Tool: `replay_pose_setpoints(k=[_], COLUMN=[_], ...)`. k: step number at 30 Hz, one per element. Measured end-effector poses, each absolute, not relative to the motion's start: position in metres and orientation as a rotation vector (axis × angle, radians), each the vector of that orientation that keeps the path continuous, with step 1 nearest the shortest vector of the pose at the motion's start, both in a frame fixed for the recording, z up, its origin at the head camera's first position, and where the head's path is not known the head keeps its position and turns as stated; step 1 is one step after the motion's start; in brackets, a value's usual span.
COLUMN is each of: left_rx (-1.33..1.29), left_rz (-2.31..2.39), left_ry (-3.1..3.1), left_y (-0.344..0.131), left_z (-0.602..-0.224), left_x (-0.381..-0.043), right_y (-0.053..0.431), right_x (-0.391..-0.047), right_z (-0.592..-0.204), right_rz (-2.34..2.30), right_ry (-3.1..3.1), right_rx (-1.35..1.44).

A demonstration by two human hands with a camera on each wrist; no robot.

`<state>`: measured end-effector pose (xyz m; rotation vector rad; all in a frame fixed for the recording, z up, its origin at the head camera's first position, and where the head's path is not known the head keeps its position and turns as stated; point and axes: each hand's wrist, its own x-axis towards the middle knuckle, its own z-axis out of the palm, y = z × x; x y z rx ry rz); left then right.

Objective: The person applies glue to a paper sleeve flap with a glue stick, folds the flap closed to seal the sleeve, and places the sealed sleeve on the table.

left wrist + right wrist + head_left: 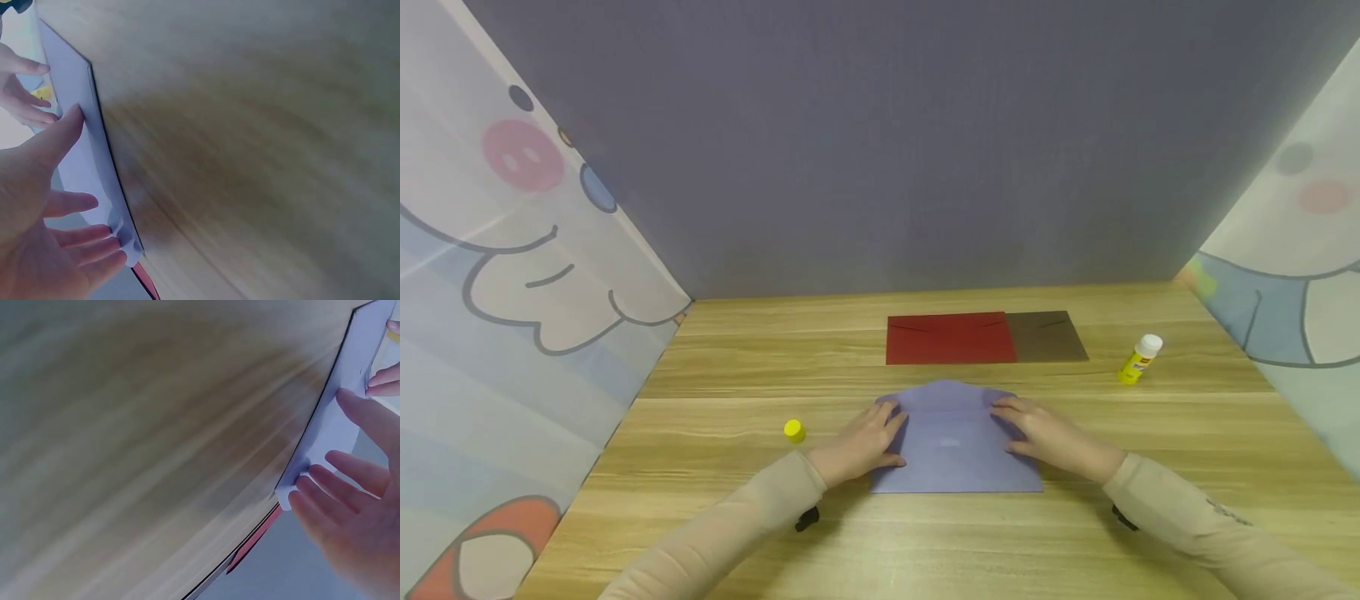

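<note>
A purple envelope (957, 458) lies on the table in front of me, its pointed flap (946, 395) spread away toward the far side. My left hand (863, 439) rests on its left edge, with the fingertips near the flap's fold and the thumb lower down on the body. On the opposite edge, my right hand (1051, 435) lies in the same way, fingers spread. Both wrist views show the left hand (56, 206) and the right hand (350, 487) with extended fingers touching the paper.
Beyond the purple envelope lie a red envelope (950, 339) and a brown envelope (1047, 337), the red overlapping the brown. A yellow glue stick (1139, 360) with a white end stands at the right. Its yellow cap (794, 431) sits left of my left hand. A grey wall (925, 150) closes the back.
</note>
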<state>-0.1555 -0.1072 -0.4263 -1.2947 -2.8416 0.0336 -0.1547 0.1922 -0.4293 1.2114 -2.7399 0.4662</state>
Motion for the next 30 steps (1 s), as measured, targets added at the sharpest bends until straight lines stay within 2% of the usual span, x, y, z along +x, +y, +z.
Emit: replay_pose_setpoints(k=[17,30], left_rx=[-1.334,-1.307], left_rz=[-0.143,-0.108], left_ry=[-3.099,-3.193], left_y=[-0.108,-0.104], left_z=[-0.422,-0.421], left_x=[-0.165,-0.167], right_y=[0.194,0.193], right_x=[-0.154,-0.154], right_z=[-0.427,-0.426], right_rz=[0.640,0.669], right_ry=[-2.992,-3.075], right_rx=[1.230,1.173])
